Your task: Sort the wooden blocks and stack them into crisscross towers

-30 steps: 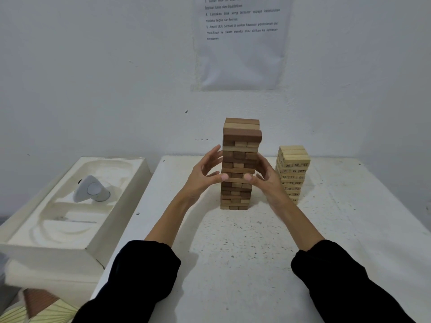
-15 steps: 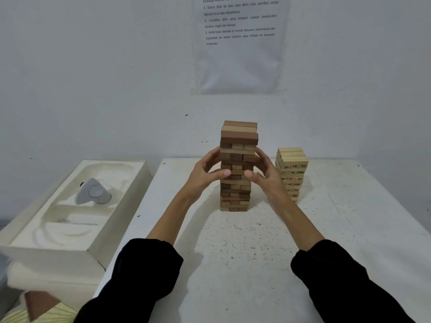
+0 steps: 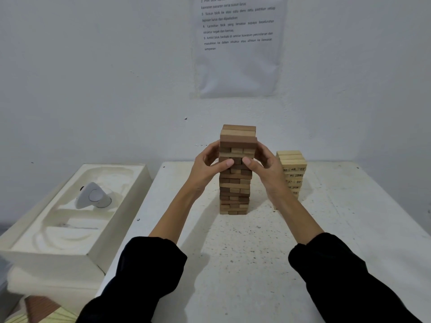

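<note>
Closest to the camera are two black sleeves (image 3: 144, 276), reaching out over the white speckled table (image 3: 233, 264). Further on, the left hand (image 3: 205, 167) and the right hand (image 3: 265, 166) hold the tall tower of dark and light brown wooden blocks (image 3: 235, 194), which stands in the middle of the table. Each hand is curled round one side of it, and both thumbs press on the front, nearly touching each other. The fingers behind are hidden, so it is hard to say how tight the squeeze is.

A moment ago the hands were lower down, with the thumbs further apart. Now they have slid up to just under the top rows. That looks like squaring up the blocks, row by row, so this tower may be close to done.

Just behind the right hand stands a shorter tower of pale numbered wooden blocks (image 3: 295, 162). To the left sits a white foam box (image 3: 70, 229) with a small grey gadget (image 3: 93, 197) inside. On the far wall hangs a printed paper sheet (image 3: 238, 54).
</note>
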`<action>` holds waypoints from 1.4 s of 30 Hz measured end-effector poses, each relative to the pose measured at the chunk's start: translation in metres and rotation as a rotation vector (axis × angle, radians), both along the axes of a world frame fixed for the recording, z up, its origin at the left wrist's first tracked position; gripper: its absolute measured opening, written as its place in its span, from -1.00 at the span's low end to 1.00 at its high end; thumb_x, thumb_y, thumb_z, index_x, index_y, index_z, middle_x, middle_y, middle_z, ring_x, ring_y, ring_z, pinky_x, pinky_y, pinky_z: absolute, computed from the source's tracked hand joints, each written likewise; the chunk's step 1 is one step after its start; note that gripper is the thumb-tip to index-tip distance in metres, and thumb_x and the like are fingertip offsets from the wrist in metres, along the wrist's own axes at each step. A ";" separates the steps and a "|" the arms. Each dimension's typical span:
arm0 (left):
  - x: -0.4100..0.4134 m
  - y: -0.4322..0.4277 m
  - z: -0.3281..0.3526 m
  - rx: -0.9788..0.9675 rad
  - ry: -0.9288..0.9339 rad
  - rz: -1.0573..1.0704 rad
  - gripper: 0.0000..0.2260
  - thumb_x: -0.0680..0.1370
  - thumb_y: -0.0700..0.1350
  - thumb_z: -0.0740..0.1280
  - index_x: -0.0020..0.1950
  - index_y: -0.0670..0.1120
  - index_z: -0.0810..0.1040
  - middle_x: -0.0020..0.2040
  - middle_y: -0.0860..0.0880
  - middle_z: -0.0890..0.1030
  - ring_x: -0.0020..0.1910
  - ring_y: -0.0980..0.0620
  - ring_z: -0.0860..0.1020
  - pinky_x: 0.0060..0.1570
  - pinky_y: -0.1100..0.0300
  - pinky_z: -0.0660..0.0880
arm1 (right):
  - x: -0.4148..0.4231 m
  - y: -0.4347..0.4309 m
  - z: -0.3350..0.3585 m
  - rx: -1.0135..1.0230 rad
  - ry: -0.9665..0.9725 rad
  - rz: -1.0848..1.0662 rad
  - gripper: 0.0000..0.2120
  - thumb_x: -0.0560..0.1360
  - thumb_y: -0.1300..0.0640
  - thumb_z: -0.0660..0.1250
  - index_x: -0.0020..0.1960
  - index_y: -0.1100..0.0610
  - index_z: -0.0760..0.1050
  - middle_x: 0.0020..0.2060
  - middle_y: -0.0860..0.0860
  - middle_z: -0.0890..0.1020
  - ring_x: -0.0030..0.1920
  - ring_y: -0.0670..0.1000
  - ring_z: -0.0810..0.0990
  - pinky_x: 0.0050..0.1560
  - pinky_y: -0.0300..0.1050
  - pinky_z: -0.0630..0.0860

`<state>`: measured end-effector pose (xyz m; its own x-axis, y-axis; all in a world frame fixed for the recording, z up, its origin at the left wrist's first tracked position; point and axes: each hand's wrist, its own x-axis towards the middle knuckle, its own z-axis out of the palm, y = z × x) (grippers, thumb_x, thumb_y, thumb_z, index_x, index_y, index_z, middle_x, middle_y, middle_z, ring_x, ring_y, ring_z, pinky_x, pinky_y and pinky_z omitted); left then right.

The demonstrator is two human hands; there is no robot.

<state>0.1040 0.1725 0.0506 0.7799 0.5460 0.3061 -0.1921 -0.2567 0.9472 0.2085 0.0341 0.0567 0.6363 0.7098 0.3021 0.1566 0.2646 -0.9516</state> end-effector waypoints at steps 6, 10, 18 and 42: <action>-0.002 0.000 0.008 0.004 -0.035 -0.015 -0.13 0.18 0.29 0.53 0.41 0.04 0.34 0.34 -0.02 0.48 0.33 0.05 0.43 0.25 0.15 0.45 | 0.006 -0.001 0.006 0.018 -0.052 0.030 -0.10 0.15 -0.30 0.49 0.41 -0.10 0.26 0.33 -0.09 0.44 0.32 -0.16 0.41 0.41 0.09 0.26; 0.002 0.001 0.017 0.035 -0.065 -0.055 -0.18 0.25 0.01 0.51 0.46 -0.06 0.28 0.31 -0.02 0.49 0.32 0.03 0.44 0.17 0.21 0.48 | 0.014 0.004 0.012 -0.040 -0.135 0.092 -0.10 0.15 -0.11 0.53 0.41 -0.03 0.27 0.25 -0.11 0.51 0.30 -0.15 0.43 0.37 -0.07 0.31; 0.007 -0.003 0.014 0.001 -0.064 -0.013 -0.24 0.21 0.03 0.51 0.38 -0.04 0.36 0.15 0.08 0.56 0.15 0.15 0.53 0.02 0.27 0.52 | 0.018 0.004 0.009 -0.062 -0.173 0.102 -0.18 0.20 0.02 0.58 0.39 -0.02 0.32 0.18 -0.14 0.56 0.26 -0.14 0.47 0.37 -0.01 0.33; 0.003 -0.008 0.030 -0.044 -0.176 -0.030 -0.45 0.29 0.06 0.47 0.27 0.11 0.46 0.21 0.01 0.53 0.18 0.05 0.52 0.06 0.17 0.51 | 0.011 0.007 0.024 0.138 -0.071 0.108 -0.50 0.36 0.03 0.46 0.27 -0.01 0.43 0.14 -0.11 0.54 0.14 -0.14 0.54 0.06 -0.20 0.51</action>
<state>0.1070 0.1643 0.0809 0.7324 0.5396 0.4153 -0.3626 -0.2071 0.9086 0.2196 0.0407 0.0806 0.5323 0.7214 0.4429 0.1855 0.4111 -0.8925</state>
